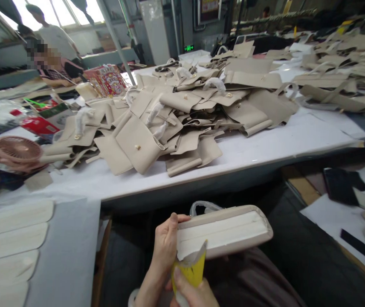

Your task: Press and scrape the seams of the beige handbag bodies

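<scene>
A beige handbag [230, 251] lies across my lap, its long flat white face turned toward me. The bag's handle [204, 205], wrapped in clear plastic, sticks up behind it. My left hand [166, 241] is closed on the bag's left end, with the thumb on top. In my right hand [193, 293] is a yellow curved piece [192, 270] with a greyish, pointed, uneven upper edge. That edge is at the lower left of the white face; whether it touches cannot be made out. The lower part of the piece is hidden by my fingers.
On the white table [243, 157] ahead lies a heap of beige bag pieces [182, 106]. A pink fan [16, 151] and a red patterned box [107, 81] stand at left. Pale rounded panels [16, 238] lie on the left surface. Two people [54, 40] are beyond the table.
</scene>
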### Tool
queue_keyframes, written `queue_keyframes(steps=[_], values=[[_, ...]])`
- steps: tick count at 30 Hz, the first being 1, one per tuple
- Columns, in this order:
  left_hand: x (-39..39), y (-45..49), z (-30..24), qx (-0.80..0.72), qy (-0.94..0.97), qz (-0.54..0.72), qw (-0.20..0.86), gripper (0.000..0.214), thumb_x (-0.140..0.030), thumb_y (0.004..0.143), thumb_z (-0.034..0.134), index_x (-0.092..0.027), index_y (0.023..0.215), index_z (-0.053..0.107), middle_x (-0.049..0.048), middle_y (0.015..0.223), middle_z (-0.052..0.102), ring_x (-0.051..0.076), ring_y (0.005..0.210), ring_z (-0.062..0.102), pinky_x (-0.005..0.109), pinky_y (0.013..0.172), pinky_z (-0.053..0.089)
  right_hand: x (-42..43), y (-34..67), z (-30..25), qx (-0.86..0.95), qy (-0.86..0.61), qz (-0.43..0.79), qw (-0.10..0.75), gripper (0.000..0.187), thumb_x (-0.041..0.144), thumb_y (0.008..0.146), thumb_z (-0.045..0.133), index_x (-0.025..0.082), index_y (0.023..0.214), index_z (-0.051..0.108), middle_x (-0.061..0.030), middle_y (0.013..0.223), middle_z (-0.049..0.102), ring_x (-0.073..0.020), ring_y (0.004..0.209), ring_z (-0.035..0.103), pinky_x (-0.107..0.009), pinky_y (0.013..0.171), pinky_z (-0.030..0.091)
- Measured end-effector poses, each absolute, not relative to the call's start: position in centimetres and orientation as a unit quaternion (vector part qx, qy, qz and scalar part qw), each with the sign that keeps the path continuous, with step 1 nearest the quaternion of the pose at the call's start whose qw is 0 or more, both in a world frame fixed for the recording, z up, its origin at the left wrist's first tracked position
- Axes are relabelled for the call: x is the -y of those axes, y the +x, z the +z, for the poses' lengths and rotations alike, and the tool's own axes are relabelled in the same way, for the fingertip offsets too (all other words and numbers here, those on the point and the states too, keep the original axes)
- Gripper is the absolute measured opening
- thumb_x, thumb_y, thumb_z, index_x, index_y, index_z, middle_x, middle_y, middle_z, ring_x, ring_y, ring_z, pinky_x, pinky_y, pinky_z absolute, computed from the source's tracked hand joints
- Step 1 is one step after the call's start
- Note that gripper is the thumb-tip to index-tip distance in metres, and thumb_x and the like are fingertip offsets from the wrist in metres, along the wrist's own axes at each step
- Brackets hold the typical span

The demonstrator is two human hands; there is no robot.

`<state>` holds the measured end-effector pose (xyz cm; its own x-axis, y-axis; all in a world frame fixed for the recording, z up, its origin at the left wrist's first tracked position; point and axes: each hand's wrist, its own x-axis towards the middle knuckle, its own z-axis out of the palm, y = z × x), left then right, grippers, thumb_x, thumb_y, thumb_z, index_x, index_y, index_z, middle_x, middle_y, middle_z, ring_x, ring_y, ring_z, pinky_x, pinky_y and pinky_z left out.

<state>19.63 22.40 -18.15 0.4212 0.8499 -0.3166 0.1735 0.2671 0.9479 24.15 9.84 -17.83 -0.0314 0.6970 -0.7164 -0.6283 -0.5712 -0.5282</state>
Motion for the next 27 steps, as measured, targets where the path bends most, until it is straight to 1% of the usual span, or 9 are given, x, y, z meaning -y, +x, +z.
queue_keyframes(steps=[1, 6, 9, 12, 15, 18, 21, 25, 27], values=[[-22.3, 19.8, -18.0, -0.473, 0.558, 0.262, 0.63, 0.056, -0.061, 0.095, 0.044, -0.015, 0.091, 0.076, 0.0097, 0.098, 0.075, 0.025, 0.091, 0.068, 0.031, 0.076, 0.049, -9.9, 24.3, -18.1, 0.048, -0.513, 0.723, 0.46, 0.076, 0.086, 0.065, 0.061, 0.012, 0.076, 0.069, -0.0004, 0.046, 0.053, -0.0107, 0.042, 0.048, -0.023, 0.046, 0.036], [-22.1, 20.0, -17.8, -0.49, 0.596, 0.256, 0.582, 0.055, -0.058, 0.098, 0.041, -0.016, 0.089, 0.077, 0.0077, 0.092, 0.076, 0.024, 0.086, 0.068, 0.03, 0.074, 0.047, -10.0, 25.4, -18.9, 0.101, -0.471, 0.757, 0.441, 0.082, 0.092, 0.062, 0.055, 0.012, 0.079, 0.068, 0.0006, 0.045, 0.053, -0.0097, 0.039, 0.045, -0.022, 0.044, 0.035], [-22.0, 20.0, -17.5, -0.495, 0.619, 0.249, 0.557, 0.053, -0.056, 0.098, 0.041, -0.017, 0.088, 0.076, 0.0066, 0.09, 0.075, 0.023, 0.083, 0.067, 0.03, 0.073, 0.046, -10.0, 26.2, -18.9, 0.118, -0.455, 0.765, 0.44, 0.081, 0.091, 0.063, 0.055, 0.012, 0.077, 0.067, 0.0013, 0.045, 0.053, -0.0095, 0.039, 0.045, -0.023, 0.045, 0.036], [-22.0, 20.3, -17.0, -0.502, 0.659, 0.23, 0.51, 0.052, -0.054, 0.099, 0.039, -0.017, 0.088, 0.073, 0.0051, 0.085, 0.073, 0.021, 0.08, 0.066, 0.028, 0.071, 0.045, -10.2, 26.8, -18.8, 0.133, -0.444, 0.771, 0.436, 0.08, 0.091, 0.064, 0.055, 0.012, 0.076, 0.066, 0.0017, 0.045, 0.052, -0.0094, 0.039, 0.045, -0.022, 0.045, 0.037], [-22.0, 20.7, -16.6, -0.499, 0.723, 0.188, 0.439, 0.051, -0.053, 0.101, 0.034, -0.018, 0.084, 0.067, 0.0023, 0.078, 0.069, 0.017, 0.07, 0.062, 0.026, 0.064, 0.042, -10.4, 27.2, -18.9, 0.149, -0.441, 0.771, 0.434, 0.077, 0.089, 0.067, 0.054, 0.013, 0.071, 0.065, 0.001, 0.045, 0.052, -0.0084, 0.039, 0.044, -0.021, 0.044, 0.035], [-21.8, 21.1, -16.3, -0.51, 0.793, 0.13, 0.307, 0.052, -0.053, 0.102, 0.026, -0.02, 0.077, 0.057, 0.0, 0.067, 0.062, 0.015, 0.061, 0.057, 0.026, 0.059, 0.038, -10.5, 27.7, -19.0, 0.159, -0.429, 0.771, 0.444, 0.074, 0.087, 0.068, 0.055, 0.014, 0.067, 0.063, 0.0015, 0.045, 0.051, -0.0071, 0.039, 0.041, -0.021, 0.044, 0.034], [-21.6, 21.5, -16.2, -0.527, 0.82, 0.102, 0.198, 0.049, -0.051, 0.102, 0.023, -0.022, 0.071, 0.047, 0.0003, 0.062, 0.058, 0.017, 0.06, 0.057, 0.027, 0.058, 0.034, -10.4, 27.7, -19.0, 0.152, -0.401, 0.776, 0.462, 0.071, 0.087, 0.066, 0.058, 0.016, 0.067, 0.061, 0.003, 0.044, 0.05, -0.0077, 0.039, 0.043, -0.021, 0.045, 0.036], [-21.4, 22.1, -16.1, -0.538, 0.825, 0.094, 0.145, 0.044, -0.046, 0.102, 0.026, -0.022, 0.071, 0.045, 0.0025, 0.061, 0.058, 0.021, 0.06, 0.059, 0.029, 0.058, 0.029, -10.1, 26.9, -19.3, 0.09, -0.388, 0.781, 0.481, 0.074, 0.091, 0.055, 0.061, 0.018, 0.062, 0.057, 0.0027, 0.041, 0.05, -0.0096, 0.037, 0.045, -0.022, 0.043, 0.038], [-21.3, 22.5, -15.9, -0.548, 0.823, 0.086, 0.126, 0.042, -0.044, 0.102, 0.028, -0.022, 0.072, 0.047, 0.0036, 0.06, 0.058, 0.022, 0.06, 0.06, 0.029, 0.057, 0.026, -9.9, 26.6, -19.5, 0.048, -0.38, 0.789, 0.481, 0.074, 0.092, 0.053, 0.061, 0.018, 0.062, 0.057, 0.0026, 0.039, 0.049, -0.0106, 0.035, 0.045, -0.023, 0.041, 0.039]])
